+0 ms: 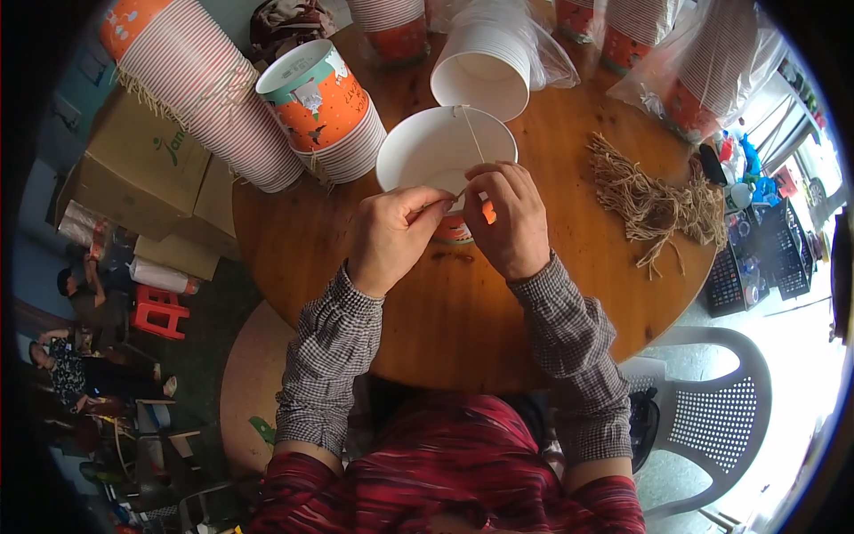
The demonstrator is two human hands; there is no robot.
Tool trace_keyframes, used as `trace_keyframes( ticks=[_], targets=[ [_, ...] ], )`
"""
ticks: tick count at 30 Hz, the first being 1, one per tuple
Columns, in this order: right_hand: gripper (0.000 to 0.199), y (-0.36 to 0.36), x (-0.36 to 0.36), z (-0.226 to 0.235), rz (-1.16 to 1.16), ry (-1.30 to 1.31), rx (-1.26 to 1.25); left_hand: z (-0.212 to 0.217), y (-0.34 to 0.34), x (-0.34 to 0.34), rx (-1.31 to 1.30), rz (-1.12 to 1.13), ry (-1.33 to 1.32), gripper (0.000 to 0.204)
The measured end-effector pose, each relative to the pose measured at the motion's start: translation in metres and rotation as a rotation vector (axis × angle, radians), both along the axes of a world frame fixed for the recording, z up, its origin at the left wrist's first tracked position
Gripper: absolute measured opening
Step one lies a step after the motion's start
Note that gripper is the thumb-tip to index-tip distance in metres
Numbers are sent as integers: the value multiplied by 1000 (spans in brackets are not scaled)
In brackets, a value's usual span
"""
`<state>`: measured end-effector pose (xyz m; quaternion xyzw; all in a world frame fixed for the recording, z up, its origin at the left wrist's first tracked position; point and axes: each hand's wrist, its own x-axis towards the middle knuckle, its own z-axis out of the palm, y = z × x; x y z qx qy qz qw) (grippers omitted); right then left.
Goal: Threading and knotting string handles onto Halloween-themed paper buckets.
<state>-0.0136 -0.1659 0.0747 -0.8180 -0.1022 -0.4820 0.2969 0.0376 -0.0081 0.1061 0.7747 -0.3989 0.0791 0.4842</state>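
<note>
At frame centre, the left hand (389, 238) pinches one end of a paper cord (473, 135). The right hand (509, 222) grips the near rim of the white paper bucket (418, 156). Judged step: attaching the cord handle. The next move calls for steady tension.

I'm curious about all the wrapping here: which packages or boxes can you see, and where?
Cardboard box: left of the table, brown, with a green mark.
Clear plastic bag: table's far edge, around stacked white cups.
Second clear bag: far right, holding orange-and-striped cups.
No screens visible.
</note>
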Motion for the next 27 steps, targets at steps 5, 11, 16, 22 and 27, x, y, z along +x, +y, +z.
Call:
trace_keyframes(
  ticks=[5, 11, 16, 22, 27],
  targets=[
    [16, 4, 1, -1, -60, -6, 56, -10, 1, -7, -53, -3, -19, 7],
    [15, -2, 1, -1, 1, -13, 75, -13, 2, -4, -103, 25, 6, 7],
    [15, -1, -2, 2, 28, 12, 85, -14, 6, 0, -108, 26, -36, 8],
    [13, 1, -3, 2, 28, -7, 19, -16, 15, 9, -119, 54, -31, 10],
    [15, 11, -6, 3, -24, 5, 31, -21, 14, 11, -110, 103, 9, 11]
  ],
)
